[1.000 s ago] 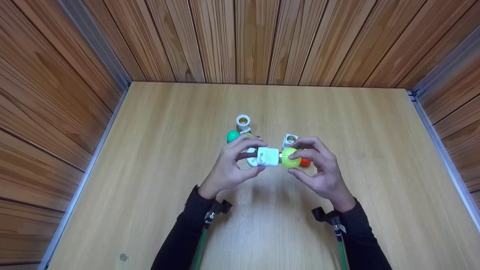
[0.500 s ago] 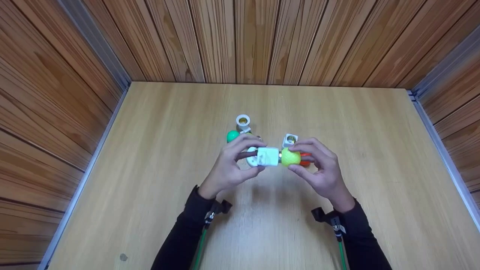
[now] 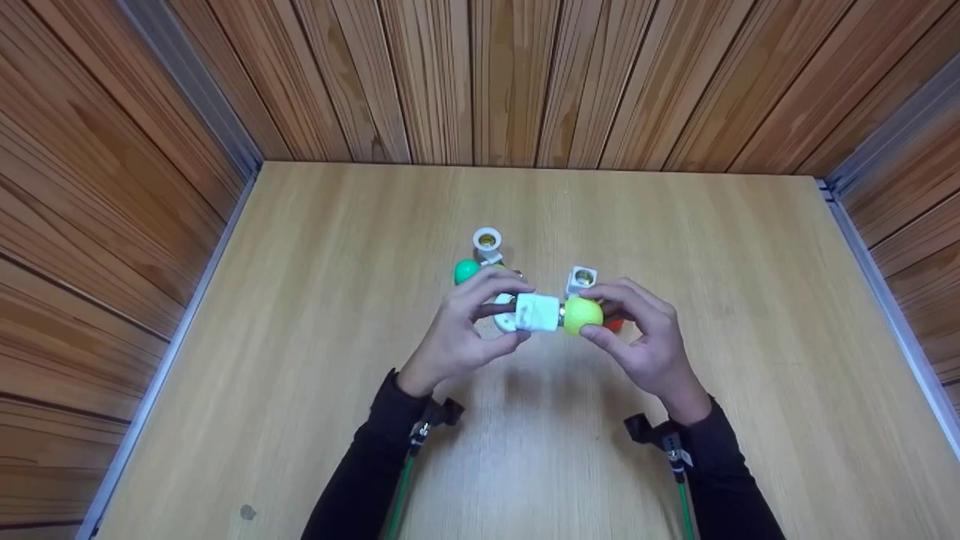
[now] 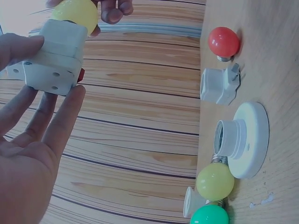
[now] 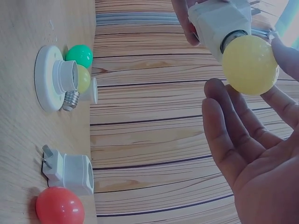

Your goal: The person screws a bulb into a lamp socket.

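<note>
My left hand (image 3: 465, 322) grips a white plug-in lamp socket (image 3: 537, 312) between thumb and fingers, above the table. A small red part, perhaps a switch, shows on its side in the left wrist view. Its mouth faces right, where a yellow bulb (image 3: 583, 316) sits with its metal base partly in the socket. My right hand (image 3: 649, 345) pinches the bulb, with the thumb on its near side and the index finger on its far side. In the right wrist view, a metal ring shows between the yellow globe (image 5: 251, 65) and the socket, and the other fingers are spread away.
On the table (image 3: 337, 420) behind my hands lie a round white lamp holder (image 4: 252, 140), another yellow bulb (image 4: 215, 181), a green bulb (image 3: 466, 271), a tilted white socket (image 3: 487, 240), a square plug-in socket (image 3: 582, 279) and a red bulb (image 5: 60, 206). Wood-panelled walls enclose the table.
My right fingers have moved round the yellow bulb: the thumb has come up over its near side while the fingers slid back behind it. My left hand and the socket have stayed put.
</note>
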`<action>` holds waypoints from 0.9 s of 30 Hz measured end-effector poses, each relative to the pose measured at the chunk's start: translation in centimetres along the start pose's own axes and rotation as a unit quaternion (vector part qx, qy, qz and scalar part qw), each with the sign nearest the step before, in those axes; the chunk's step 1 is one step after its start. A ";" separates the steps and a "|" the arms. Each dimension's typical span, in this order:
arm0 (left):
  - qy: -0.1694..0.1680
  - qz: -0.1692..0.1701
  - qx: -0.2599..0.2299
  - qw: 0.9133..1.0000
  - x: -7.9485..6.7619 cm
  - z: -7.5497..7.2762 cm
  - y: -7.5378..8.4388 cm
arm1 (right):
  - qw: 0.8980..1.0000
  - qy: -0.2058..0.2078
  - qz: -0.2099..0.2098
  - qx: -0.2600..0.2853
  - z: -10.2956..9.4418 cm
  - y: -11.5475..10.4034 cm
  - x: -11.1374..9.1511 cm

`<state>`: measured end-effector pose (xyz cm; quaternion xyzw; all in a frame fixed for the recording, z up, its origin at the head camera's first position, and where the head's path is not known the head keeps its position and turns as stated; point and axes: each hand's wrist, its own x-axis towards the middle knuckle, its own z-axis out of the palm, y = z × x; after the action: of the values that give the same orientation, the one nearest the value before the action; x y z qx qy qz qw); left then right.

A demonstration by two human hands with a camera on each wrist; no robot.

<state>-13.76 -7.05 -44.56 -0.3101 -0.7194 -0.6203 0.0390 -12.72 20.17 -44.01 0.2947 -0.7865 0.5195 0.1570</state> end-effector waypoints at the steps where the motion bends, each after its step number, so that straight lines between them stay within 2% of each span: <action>1: 0.000 0.000 -0.001 1.000 0.0 0.0 0.0 | 1.000 0.000 0.000 0.001 0.0 0.0 0.0; 9: 0.004 0.001 -0.007 1.000 0.0 0.0 0.1 | 1.000 0.003 -0.002 0.029 0.1 0.1 0.0; 13: 0.007 -0.003 -0.009 1.000 0.0 0.0 0.2 | 0.998 0.005 -0.042 0.050 0.1 0.0 0.1; 19: 0.005 -0.018 -0.005 1.000 0.0 -0.2 0.3 | 0.993 0.010 -0.121 0.013 0.5 -0.2 0.3; 22: 0.001 -0.022 0.001 1.000 -0.1 -0.2 0.3 | 0.990 0.023 -0.138 0.004 0.7 -0.2 0.4; 27: -0.005 -0.026 0.004 1.000 -0.1 -0.2 0.4 | 0.990 0.030 -0.139 -0.001 0.7 -0.3 0.4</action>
<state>-13.59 -7.29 -44.21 -0.2944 -0.7295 -0.6171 0.0210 -12.80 19.34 -43.89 0.3854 -0.7335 0.5003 0.2515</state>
